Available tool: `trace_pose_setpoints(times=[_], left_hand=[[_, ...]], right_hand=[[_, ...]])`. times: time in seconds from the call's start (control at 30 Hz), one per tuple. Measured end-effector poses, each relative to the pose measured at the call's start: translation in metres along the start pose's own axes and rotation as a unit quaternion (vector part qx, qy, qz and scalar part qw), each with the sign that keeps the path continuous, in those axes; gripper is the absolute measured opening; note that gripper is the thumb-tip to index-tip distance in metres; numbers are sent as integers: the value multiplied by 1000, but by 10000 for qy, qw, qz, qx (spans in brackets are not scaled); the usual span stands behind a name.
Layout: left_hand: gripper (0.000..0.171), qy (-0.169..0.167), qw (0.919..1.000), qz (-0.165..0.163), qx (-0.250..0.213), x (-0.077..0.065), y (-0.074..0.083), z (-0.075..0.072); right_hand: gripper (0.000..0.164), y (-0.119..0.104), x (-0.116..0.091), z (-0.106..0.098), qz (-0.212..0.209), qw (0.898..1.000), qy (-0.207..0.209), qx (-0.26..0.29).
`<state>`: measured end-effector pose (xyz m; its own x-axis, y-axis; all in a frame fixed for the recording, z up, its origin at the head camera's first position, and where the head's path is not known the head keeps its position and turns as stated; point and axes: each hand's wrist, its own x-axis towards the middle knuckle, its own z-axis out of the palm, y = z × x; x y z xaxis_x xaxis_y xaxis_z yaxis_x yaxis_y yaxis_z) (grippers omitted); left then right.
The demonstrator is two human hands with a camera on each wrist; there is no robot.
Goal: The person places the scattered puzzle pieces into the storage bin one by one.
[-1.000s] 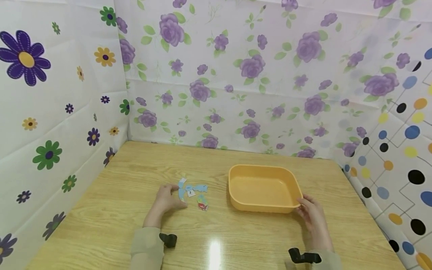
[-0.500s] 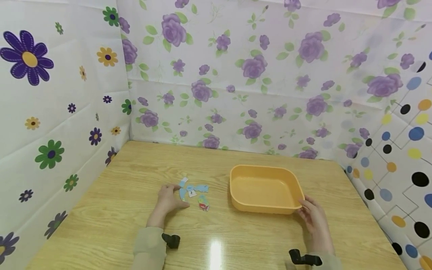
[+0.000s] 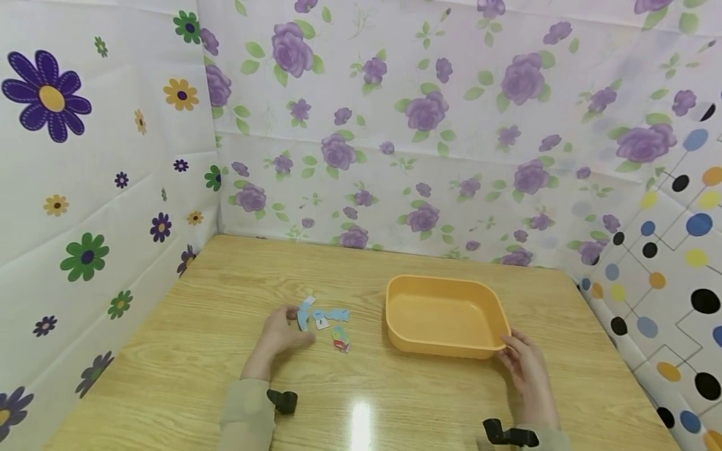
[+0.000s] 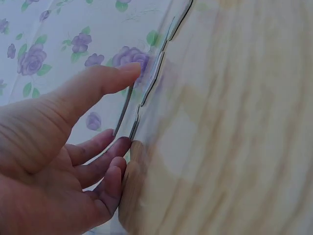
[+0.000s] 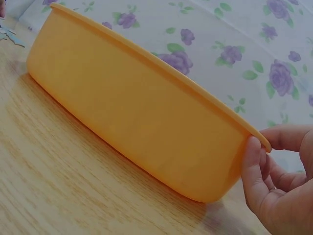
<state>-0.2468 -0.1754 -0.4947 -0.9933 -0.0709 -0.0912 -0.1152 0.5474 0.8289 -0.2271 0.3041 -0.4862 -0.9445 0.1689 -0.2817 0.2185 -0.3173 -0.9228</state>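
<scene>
My left hand (image 3: 280, 332) pinches a thin light-blue puzzle piece (image 3: 303, 319) by its edges, thumb at one end and fingers at the other. In the left wrist view this puzzle piece (image 4: 124, 110) appears edge-on, slightly apart from the others. Just right of it lie more flat light-blue and white pieces (image 3: 337, 315), and nearer me a red, green and yellow piece (image 3: 340, 339). My right hand (image 3: 521, 360) grips the near right corner of a yellow-orange plastic basin (image 3: 440, 347). In the right wrist view, thumb and fingers clasp the rim of the basin (image 5: 137, 103).
Everything rests on a wood-grain table (image 3: 316, 401). A purple-flowered cloth (image 3: 361, 125) hangs behind it, with patterned cloths at both sides. The basin stands upright to the right of the pieces, and its visible floor is bare.
My left hand has drawn slightly left with the light-blue piece, which now tilts a little differently. The right hand keeps its grip on the basin. The head view has shifted slightly.
</scene>
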Motion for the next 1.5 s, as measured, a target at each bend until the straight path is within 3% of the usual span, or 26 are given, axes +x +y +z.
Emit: trace_pose_setpoints(times=[0.4, 0.6, 0.87, 1.27, 1.5], left_hand=[[78, 2, 9966, -46, -817, 4, 1, 0], [80, -242, 9829, -205, -1815, 6, -2, 0], [82, -473, 9677, -148, -2472, 5, -4, -4], [82, -508, 9650, -262, -2559, 5, -2, -5], [58, -557, 9628, -386, -2615, 5, 0, -3]], right_hand=[[20, 0, -1, -2, 1, 10000, 0, -30], [21, 0, -1, -3, -34, 10000, -15, -5], [17, -1, 0, -4, -18, 9999, 1, -132], [22, 0, 0, 0, -98, 9999, 78, -58], [24, 1, -1, 1, -186, 9998, 62, -21]])
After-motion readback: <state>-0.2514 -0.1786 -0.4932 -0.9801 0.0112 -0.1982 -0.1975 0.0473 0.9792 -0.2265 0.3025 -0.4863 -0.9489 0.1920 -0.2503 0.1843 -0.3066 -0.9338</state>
